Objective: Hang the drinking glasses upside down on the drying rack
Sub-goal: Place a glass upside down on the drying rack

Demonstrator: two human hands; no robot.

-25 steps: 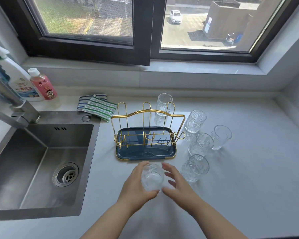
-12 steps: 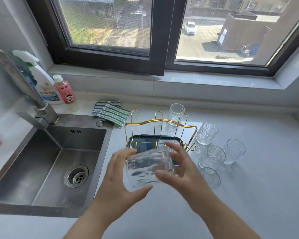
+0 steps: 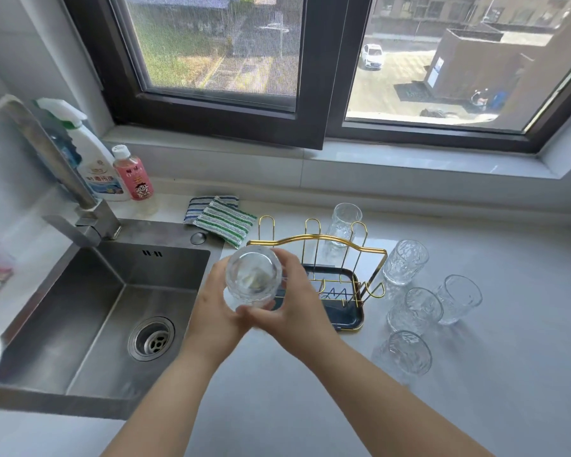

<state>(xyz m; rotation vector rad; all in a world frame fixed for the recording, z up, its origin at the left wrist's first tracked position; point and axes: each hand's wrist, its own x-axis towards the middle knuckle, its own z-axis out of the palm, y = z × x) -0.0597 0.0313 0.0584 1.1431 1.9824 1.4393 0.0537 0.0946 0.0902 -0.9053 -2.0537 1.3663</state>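
both hands' fingers (image 3: 279, 319) clasp glass (image 3: 254, 281) | rack (image 3: 373, 255) behind | bottle label (image 3: 103, 183) unreadable

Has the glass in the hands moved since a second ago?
Yes. The held glass has gone from the counter in front of the drying rack up over the rack's left front corner, now base towards the camera.
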